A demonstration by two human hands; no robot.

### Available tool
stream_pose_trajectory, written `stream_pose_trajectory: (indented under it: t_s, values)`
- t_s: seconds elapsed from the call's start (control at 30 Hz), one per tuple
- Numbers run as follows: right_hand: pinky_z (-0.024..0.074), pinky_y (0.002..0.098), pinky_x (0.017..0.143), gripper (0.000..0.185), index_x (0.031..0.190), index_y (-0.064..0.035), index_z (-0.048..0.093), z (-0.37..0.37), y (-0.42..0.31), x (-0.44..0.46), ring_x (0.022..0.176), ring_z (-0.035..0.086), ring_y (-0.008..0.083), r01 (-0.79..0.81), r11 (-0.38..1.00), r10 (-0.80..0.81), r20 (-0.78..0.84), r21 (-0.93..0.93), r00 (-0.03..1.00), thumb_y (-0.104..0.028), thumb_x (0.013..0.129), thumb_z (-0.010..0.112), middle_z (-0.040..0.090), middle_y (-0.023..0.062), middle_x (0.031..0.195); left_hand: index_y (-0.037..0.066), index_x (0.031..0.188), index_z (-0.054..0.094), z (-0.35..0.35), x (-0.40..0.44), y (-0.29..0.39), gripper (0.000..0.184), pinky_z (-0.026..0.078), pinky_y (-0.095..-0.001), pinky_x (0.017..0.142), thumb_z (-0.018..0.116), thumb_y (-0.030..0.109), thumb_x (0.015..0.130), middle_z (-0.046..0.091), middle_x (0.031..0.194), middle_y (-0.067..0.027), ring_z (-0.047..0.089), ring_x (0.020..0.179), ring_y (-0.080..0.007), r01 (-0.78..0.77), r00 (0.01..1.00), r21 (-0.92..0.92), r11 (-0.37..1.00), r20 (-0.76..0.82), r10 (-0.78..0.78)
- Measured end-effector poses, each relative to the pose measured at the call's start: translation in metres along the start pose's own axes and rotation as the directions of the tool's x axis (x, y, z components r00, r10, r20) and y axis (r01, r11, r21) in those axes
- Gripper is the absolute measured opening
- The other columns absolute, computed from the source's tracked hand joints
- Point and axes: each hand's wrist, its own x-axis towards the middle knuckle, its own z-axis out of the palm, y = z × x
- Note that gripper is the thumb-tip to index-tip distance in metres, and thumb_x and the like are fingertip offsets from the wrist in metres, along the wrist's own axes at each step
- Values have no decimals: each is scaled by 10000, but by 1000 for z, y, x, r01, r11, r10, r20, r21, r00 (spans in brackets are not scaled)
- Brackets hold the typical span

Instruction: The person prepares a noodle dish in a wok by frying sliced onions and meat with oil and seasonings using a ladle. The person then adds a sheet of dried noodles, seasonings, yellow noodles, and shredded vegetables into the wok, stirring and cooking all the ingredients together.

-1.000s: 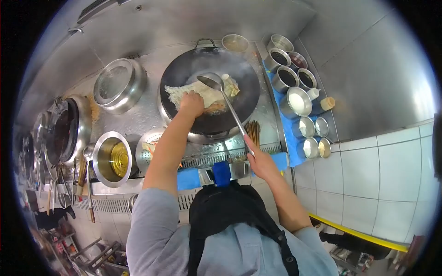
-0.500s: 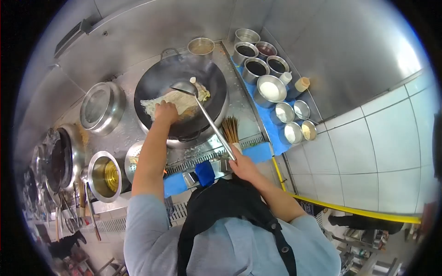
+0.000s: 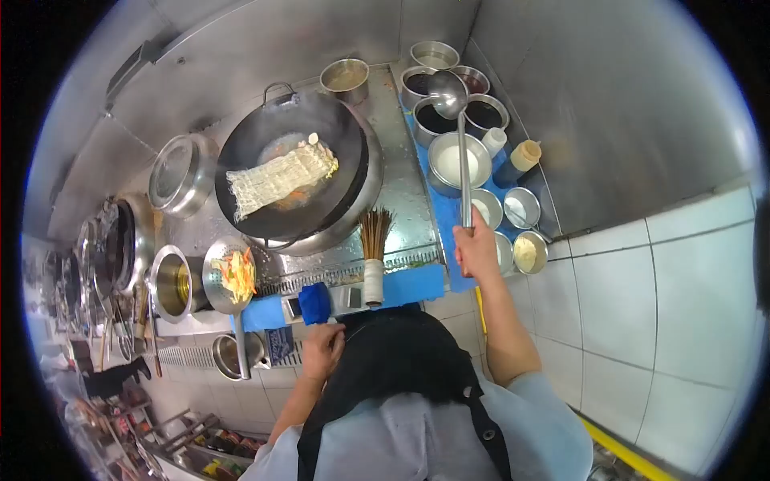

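Observation:
My right hand (image 3: 476, 247) grips the handle of a steel ladle (image 3: 463, 160), its bowl raised over the pots of dark sauce (image 3: 434, 120). My left hand (image 3: 323, 350) is at the front of my apron, just below a blue cloth (image 3: 314, 303) on the stove edge. Its fingers are curled, and what they hold, if anything, is hidden. In the black wok (image 3: 321, 204) lies a flat slab of pale noodles (image 3: 277, 181), with bits of egg and shredded vegetable around it. The wok sits tilted on the burner.
A perforated strainer (image 3: 215, 280) with shredded vegetables rests beside a pot of oil (image 3: 170, 284). A bamboo brush (image 3: 374, 260) stands at the stove's front. Seasoning bowls (image 3: 459, 164) and a squeeze bottle (image 3: 521, 159) line the right. A lidded pot (image 3: 178, 176) stands left of the wok.
My left hand has let go of the noodles and drawn back to my apron. My right hand has carried the ladle from the wok to above the sauce pots. The wok has shifted left and tilts more.

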Motion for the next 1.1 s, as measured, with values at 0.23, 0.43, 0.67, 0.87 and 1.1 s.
stream_pose_trajectory:
  t_s: [0.23, 0.43, 0.67, 0.87, 1.1]
  values:
    - [417, 300, 399, 552, 1496, -37, 461, -33, 9, 35, 457, 524, 116, -58, 997, 63, 101, -49, 993, -80, 964, 604, 550, 17, 667, 74, 1327, 673, 105, -181, -199, 420, 539, -457, 969, 631, 241, 943, 687, 1281, -234, 647, 1212, -406, 634, 595, 421, 649, 272, -757]
    - [431, 288, 411, 503, 1450, -46, 503, -35, 18, 45, 482, 530, 108, -88, 995, 81, 148, 45, 986, -92, 962, 614, 551, 15, 680, 64, 1161, 752, 86, -259, -210, 449, 516, -478, 1019, 627, 423, 923, 712, 1232, -217, 649, 1199, -412, 864, 235, 352, 360, 349, -907]
    - [406, 267, 398, 297, 1274, -73, 555, -29, 8, 45, 477, 505, 99, -152, 946, 113, 148, 287, 983, -92, 981, 601, 533, 10, 703, 30, 1124, 734, 129, -150, -239, 390, 555, -429, 900, 607, 372, 989, 755, 1084, -184, 708, 1071, -357, 500, 767, 247, 830, 319, -557]
    - [406, 259, 403, 262, 1242, -81, 544, -16, 3, 37, 478, 506, 108, -175, 921, 132, 144, 347, 981, -95, 987, 605, 530, 20, 702, 16, 1153, 723, 56, -24, -129, 352, 538, -463, 917, 672, 293, 942, 744, 1096, -217, 699, 1079, -383, 656, 751, -54, 752, 136, -646]
    - [400, 267, 428, 253, 1267, -106, 538, 12, -18, 13, 497, 478, 110, -189, 858, 138, 140, 478, 981, -94, 1017, 569, 519, 23, 733, 16, 1055, 736, 93, -132, -287, 338, 550, -452, 853, 642, 319, 937, 753, 1017, -206, 720, 983, -360, 495, 797, 146, 857, 317, -514]
